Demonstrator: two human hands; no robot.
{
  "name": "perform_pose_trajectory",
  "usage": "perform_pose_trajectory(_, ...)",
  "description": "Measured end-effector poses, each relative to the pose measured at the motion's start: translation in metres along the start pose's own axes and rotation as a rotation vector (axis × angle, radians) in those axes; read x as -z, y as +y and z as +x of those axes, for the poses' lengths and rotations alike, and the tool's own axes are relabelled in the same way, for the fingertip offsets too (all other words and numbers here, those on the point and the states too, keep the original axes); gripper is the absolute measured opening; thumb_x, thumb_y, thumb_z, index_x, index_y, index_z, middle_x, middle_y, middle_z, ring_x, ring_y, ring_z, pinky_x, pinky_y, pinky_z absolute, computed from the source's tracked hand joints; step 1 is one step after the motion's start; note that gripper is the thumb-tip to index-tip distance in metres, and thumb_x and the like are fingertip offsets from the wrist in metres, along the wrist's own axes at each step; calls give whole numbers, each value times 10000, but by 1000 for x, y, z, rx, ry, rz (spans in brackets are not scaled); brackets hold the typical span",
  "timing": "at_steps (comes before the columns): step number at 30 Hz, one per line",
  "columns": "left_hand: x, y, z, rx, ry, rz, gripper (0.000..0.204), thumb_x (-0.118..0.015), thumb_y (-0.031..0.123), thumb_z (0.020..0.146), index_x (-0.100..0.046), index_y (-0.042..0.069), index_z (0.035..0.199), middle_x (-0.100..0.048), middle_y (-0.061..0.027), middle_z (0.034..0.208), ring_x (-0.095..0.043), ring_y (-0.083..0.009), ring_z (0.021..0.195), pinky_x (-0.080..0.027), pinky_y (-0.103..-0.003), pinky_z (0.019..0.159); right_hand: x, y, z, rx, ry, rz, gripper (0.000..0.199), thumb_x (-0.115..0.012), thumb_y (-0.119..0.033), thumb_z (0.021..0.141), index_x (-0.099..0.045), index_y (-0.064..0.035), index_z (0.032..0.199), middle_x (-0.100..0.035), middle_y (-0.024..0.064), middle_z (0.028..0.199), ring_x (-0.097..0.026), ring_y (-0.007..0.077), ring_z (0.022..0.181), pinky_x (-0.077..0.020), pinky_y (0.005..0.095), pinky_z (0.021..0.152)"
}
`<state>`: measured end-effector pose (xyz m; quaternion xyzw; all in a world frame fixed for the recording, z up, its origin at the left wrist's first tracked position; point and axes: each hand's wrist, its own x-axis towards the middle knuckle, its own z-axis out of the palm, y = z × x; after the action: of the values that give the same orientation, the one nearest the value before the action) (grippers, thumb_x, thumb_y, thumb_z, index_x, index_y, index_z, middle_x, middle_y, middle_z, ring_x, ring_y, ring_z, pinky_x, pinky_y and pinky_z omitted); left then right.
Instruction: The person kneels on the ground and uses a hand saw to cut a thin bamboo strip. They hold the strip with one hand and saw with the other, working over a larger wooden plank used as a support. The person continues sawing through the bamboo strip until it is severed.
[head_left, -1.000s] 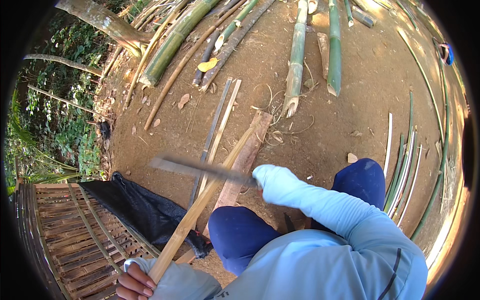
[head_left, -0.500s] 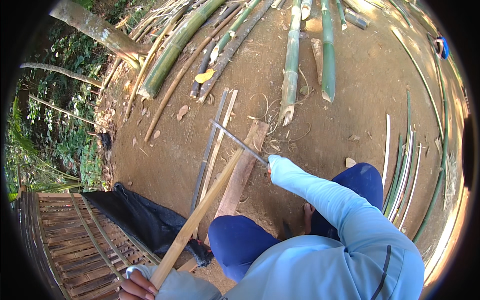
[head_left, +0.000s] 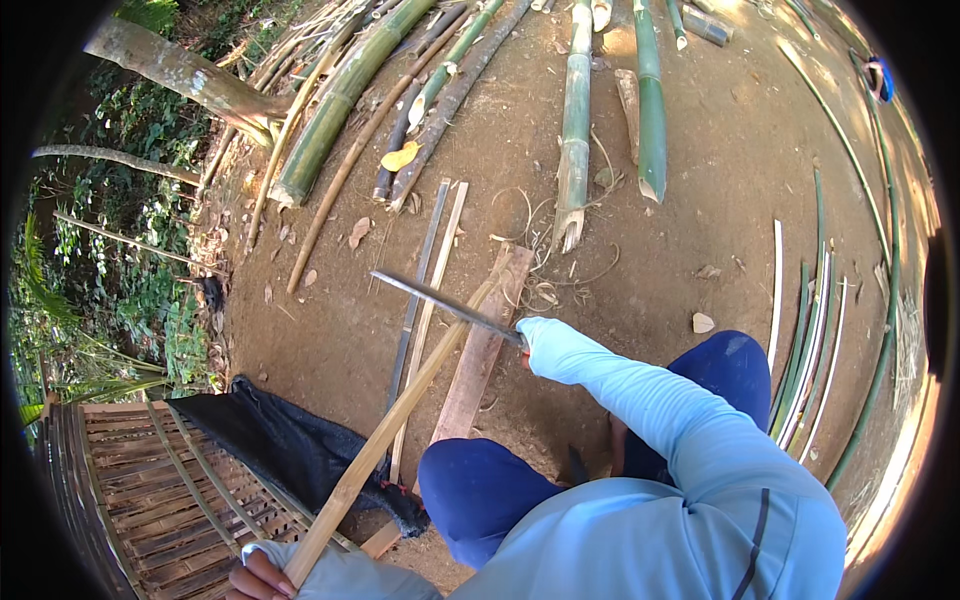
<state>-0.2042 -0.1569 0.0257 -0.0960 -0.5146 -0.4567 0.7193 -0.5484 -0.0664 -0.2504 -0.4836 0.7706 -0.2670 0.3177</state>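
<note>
My left hand (head_left: 262, 577), at the lower left, is closed round the near end of a long pale bamboo strip (head_left: 385, 430). The strip slants up and away to the right, its far end over a flat wooden plank (head_left: 468, 385) on the ground. My right hand (head_left: 524, 345) grips a long-bladed knife (head_left: 425, 292) by its handle; the sleeve and arm hide most of the fingers. A bit of reddish handle shows beside the cuff. The blade points left and crosses the strip near its far end; whether it cuts in cannot be seen.
Two thin slats (head_left: 428, 320) lie left of the plank. Thick green bamboo poles (head_left: 575, 130) lie ahead, with curled shavings (head_left: 545, 290) near the plank. A slatted bamboo frame (head_left: 150, 490) and black cloth (head_left: 290, 440) are at left, narrow strips (head_left: 812, 340) at right.
The knife has moved left and nearer to me along the strip, its blade now lying flatter across the view. My left hand has shifted slightly left, still holding the strip.
</note>
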Motion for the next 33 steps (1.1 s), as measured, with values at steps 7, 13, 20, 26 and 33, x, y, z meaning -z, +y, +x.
perform_pose_trajectory(7, -1, -7, 3, 4, -22, 0, 376, -451, 484, 911, -536, 120, 880, -425, -1, 758, -434, -180, 686, -367, -322, 628, 15, 7, 17, -33, -50, -77, 146, -615, -117, 789, -632, -45, 914, -658, 219, 894, -635, 400, 849, -499, 459, 732)
perform_pose_trajectory(13, -7, -18, 5, 14, -29, -8, 365, -444, 461, 914, -542, 111, 881, -441, -15, 768, -447, -193, 700, -374, -334, 649, 8, 53, 39, -164, -8, -72, 171, -637, -129, 768, -621, -27, 904, -651, 236, 862, -640, 403, 835, -502, 464, 712)
perform_pose_trajectory(20, -3, -21, 7, 16, -11, 28, 354, -437, 434, 917, -550, 100, 882, -459, -31, 781, -462, -209, 716, -381, -348, 673, 20, 31, 23, -26, 10, -111, 167, -616, -122, 776, -609, -54, 928, -648, 206, 833, -640, 406, 825, -506, 464, 712)
perform_pose_trajectory(26, -6, -29, 7, 40, -27, 42, 346, -431, 412, 919, -557, 91, 883, -475, -45, 791, -474, -222, 730, -388, -361, 694, -17, 64, 46, -290, 9, -42, 185, -635, -156, 768, -626, -62, 927, -666, 213, 877, -649, 401, 839, -517, 455, 727)
perform_pose_trajectory(33, -8, -42, 15, 55, -29, 81, 337, -424, 385, 922, -564, 81, 884, -494, -61, 804, -489, -238, 746, -396, -375, 719, -22, 150, 93, -579, -242, -216, 262, -614, -206, 828, -677, -87, 1052, -687, 181, 986, -655, 386, 900, -529, 452, 789)
